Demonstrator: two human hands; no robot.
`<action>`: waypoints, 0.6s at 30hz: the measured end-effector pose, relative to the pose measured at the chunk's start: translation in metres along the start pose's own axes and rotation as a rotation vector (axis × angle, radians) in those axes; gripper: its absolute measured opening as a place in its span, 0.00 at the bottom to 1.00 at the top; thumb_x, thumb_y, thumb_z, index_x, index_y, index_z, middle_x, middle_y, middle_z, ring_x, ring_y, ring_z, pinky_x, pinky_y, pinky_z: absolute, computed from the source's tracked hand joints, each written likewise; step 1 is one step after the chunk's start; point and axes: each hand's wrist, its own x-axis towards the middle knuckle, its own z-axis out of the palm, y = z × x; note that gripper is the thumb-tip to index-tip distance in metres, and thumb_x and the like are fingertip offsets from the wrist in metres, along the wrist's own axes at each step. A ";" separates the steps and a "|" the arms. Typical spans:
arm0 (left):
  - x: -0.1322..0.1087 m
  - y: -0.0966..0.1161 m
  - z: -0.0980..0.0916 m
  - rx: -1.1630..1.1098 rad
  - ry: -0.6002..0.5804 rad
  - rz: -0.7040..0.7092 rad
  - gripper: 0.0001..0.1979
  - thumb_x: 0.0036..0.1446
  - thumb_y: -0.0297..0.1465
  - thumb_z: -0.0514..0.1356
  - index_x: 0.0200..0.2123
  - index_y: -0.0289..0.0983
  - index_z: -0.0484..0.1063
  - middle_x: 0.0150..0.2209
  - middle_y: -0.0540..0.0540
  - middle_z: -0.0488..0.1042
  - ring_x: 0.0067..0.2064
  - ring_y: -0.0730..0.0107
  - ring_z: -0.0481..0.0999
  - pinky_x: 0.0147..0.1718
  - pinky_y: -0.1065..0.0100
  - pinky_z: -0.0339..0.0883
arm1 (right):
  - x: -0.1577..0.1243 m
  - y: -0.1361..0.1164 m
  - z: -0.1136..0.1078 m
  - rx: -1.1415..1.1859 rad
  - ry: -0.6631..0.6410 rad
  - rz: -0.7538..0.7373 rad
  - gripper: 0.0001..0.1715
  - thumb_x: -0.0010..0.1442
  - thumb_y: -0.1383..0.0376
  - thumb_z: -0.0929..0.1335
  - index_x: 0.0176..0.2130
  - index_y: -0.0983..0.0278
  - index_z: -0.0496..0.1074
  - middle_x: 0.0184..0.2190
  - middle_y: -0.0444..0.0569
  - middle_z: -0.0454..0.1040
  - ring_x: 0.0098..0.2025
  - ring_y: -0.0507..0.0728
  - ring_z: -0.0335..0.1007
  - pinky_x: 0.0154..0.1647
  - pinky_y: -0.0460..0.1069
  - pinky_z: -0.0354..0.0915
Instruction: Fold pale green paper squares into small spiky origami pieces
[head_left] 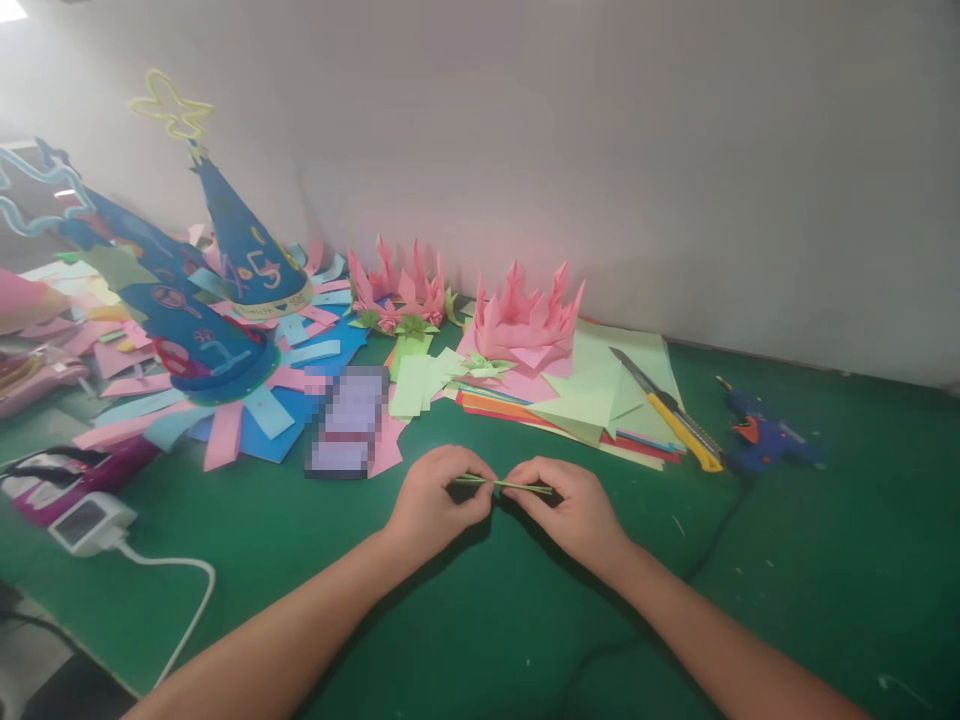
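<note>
My left hand (442, 495) and my right hand (576, 505) meet just above the green table, fingertips nearly touching. Between them, pinched from both sides, is a thin folded piece of light green paper (537, 489), seen almost edge-on; its exact shape is partly hidden by the fingers. Beyond my hands lie light green paper strips (420, 382) and a stack of coloured paper sheets (637, 385). A pink folded-paper crown (525, 325) rests on that stack. Another pink crown (401, 295) with green leaves stands to its left.
A yellow utility knife (679, 425), blade out, lies at right beside a blue glue gun (776, 440) with a cord. Left are a blurred phone (346, 420), blue cone hats (244, 245) with paper strips, and a white plug (94, 522) with cable. A wall (675, 180) bounds the back.
</note>
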 end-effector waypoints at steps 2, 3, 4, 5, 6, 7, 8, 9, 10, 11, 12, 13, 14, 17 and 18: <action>0.000 -0.001 -0.001 0.035 0.014 -0.019 0.04 0.47 0.23 0.58 0.25 0.36 0.71 0.26 0.49 0.74 0.30 0.70 0.72 0.33 0.69 0.65 | 0.000 0.001 0.001 -0.018 0.007 -0.026 0.06 0.59 0.65 0.67 0.29 0.61 0.72 0.29 0.44 0.77 0.32 0.53 0.71 0.34 0.47 0.63; 0.000 -0.002 -0.002 0.043 0.017 -0.037 0.04 0.46 0.23 0.58 0.24 0.36 0.70 0.25 0.49 0.74 0.30 0.70 0.72 0.32 0.69 0.65 | 0.000 0.002 0.001 -0.028 0.016 -0.031 0.06 0.59 0.65 0.67 0.29 0.61 0.72 0.29 0.44 0.77 0.32 0.54 0.71 0.34 0.47 0.63; 0.000 -0.003 -0.003 0.046 0.015 -0.055 0.04 0.45 0.22 0.58 0.24 0.36 0.70 0.25 0.49 0.73 0.29 0.70 0.71 0.31 0.69 0.65 | 0.001 0.002 0.001 -0.035 0.030 -0.029 0.06 0.59 0.66 0.67 0.29 0.61 0.72 0.29 0.44 0.77 0.32 0.54 0.71 0.34 0.47 0.63; 0.000 -0.005 -0.005 0.045 0.029 -0.075 0.04 0.45 0.22 0.57 0.23 0.36 0.69 0.24 0.49 0.73 0.28 0.71 0.71 0.29 0.70 0.64 | 0.001 0.003 0.000 -0.040 0.050 -0.021 0.07 0.59 0.66 0.67 0.29 0.61 0.71 0.29 0.44 0.77 0.32 0.54 0.71 0.34 0.47 0.63; 0.000 -0.007 -0.006 0.045 0.037 -0.094 0.04 0.45 0.22 0.57 0.24 0.36 0.69 0.25 0.49 0.72 0.28 0.71 0.70 0.28 0.70 0.64 | 0.001 0.003 0.000 -0.043 0.073 -0.010 0.07 0.59 0.66 0.67 0.28 0.61 0.71 0.29 0.44 0.76 0.32 0.54 0.71 0.34 0.47 0.63; 0.000 -0.008 -0.007 0.048 0.051 -0.109 0.04 0.45 0.22 0.57 0.24 0.36 0.69 0.24 0.49 0.72 0.27 0.71 0.70 0.27 0.71 0.63 | 0.001 0.003 -0.001 -0.046 0.096 0.002 0.07 0.58 0.66 0.67 0.28 0.61 0.71 0.28 0.44 0.76 0.32 0.54 0.71 0.34 0.47 0.63; 0.000 -0.010 -0.008 0.052 0.056 -0.123 0.04 0.45 0.23 0.57 0.24 0.36 0.69 0.24 0.49 0.72 0.27 0.72 0.70 0.26 0.71 0.64 | 0.001 0.003 -0.002 -0.047 0.115 0.013 0.07 0.58 0.66 0.67 0.28 0.61 0.71 0.28 0.44 0.76 0.31 0.54 0.71 0.33 0.47 0.63; 0.001 -0.011 -0.009 0.055 0.056 -0.133 0.04 0.45 0.23 0.57 0.24 0.36 0.69 0.25 0.49 0.72 0.27 0.72 0.70 0.26 0.71 0.64 | 0.001 0.002 -0.003 -0.048 0.128 0.023 0.06 0.58 0.66 0.67 0.28 0.62 0.71 0.27 0.44 0.76 0.31 0.54 0.71 0.33 0.47 0.63; 0.001 -0.013 -0.010 0.061 0.056 -0.142 0.04 0.45 0.23 0.56 0.25 0.36 0.69 0.25 0.49 0.72 0.27 0.72 0.70 0.26 0.71 0.64 | 0.001 0.002 -0.003 -0.047 0.135 0.030 0.06 0.57 0.66 0.68 0.28 0.62 0.71 0.27 0.44 0.75 0.30 0.54 0.71 0.32 0.46 0.63; 0.002 -0.014 -0.010 0.067 0.054 -0.151 0.04 0.45 0.23 0.56 0.25 0.36 0.69 0.25 0.49 0.72 0.27 0.72 0.70 0.26 0.71 0.65 | 0.001 0.001 -0.004 -0.043 0.142 0.037 0.06 0.57 0.66 0.68 0.28 0.62 0.71 0.26 0.44 0.75 0.29 0.53 0.71 0.31 0.46 0.63; 0.003 -0.015 -0.011 0.073 0.054 -0.162 0.04 0.45 0.23 0.56 0.25 0.36 0.69 0.25 0.49 0.72 0.27 0.72 0.70 0.26 0.71 0.65 | 0.001 0.001 -0.004 -0.035 0.152 0.047 0.06 0.57 0.65 0.68 0.28 0.62 0.71 0.25 0.43 0.75 0.29 0.53 0.70 0.30 0.46 0.63; 0.003 -0.015 -0.012 0.078 0.060 -0.180 0.04 0.45 0.23 0.56 0.25 0.36 0.69 0.25 0.49 0.72 0.27 0.72 0.70 0.27 0.71 0.65 | 0.001 0.001 -0.005 -0.025 0.171 0.060 0.06 0.57 0.65 0.68 0.28 0.62 0.71 0.24 0.43 0.74 0.27 0.53 0.70 0.29 0.46 0.63; 0.004 -0.015 -0.012 0.080 0.074 -0.204 0.03 0.45 0.23 0.56 0.25 0.36 0.69 0.25 0.49 0.71 0.27 0.73 0.70 0.27 0.71 0.65 | 0.001 0.001 -0.005 -0.012 0.193 0.074 0.06 0.57 0.65 0.68 0.28 0.62 0.71 0.23 0.43 0.73 0.26 0.52 0.69 0.29 0.46 0.63; 0.005 -0.016 -0.013 0.048 0.116 -0.294 0.03 0.45 0.25 0.56 0.26 0.36 0.69 0.24 0.50 0.71 0.25 0.74 0.69 0.26 0.71 0.65 | 0.001 0.003 -0.004 0.042 0.250 0.117 0.07 0.57 0.64 0.68 0.27 0.62 0.70 0.21 0.43 0.72 0.24 0.52 0.69 0.27 0.46 0.64; 0.005 -0.016 -0.013 0.029 0.121 -0.317 0.03 0.45 0.25 0.56 0.26 0.36 0.69 0.24 0.50 0.71 0.24 0.74 0.69 0.25 0.72 0.65 | 0.001 0.003 -0.004 0.067 0.262 0.131 0.08 0.56 0.63 0.68 0.27 0.62 0.69 0.21 0.43 0.72 0.24 0.52 0.69 0.27 0.46 0.64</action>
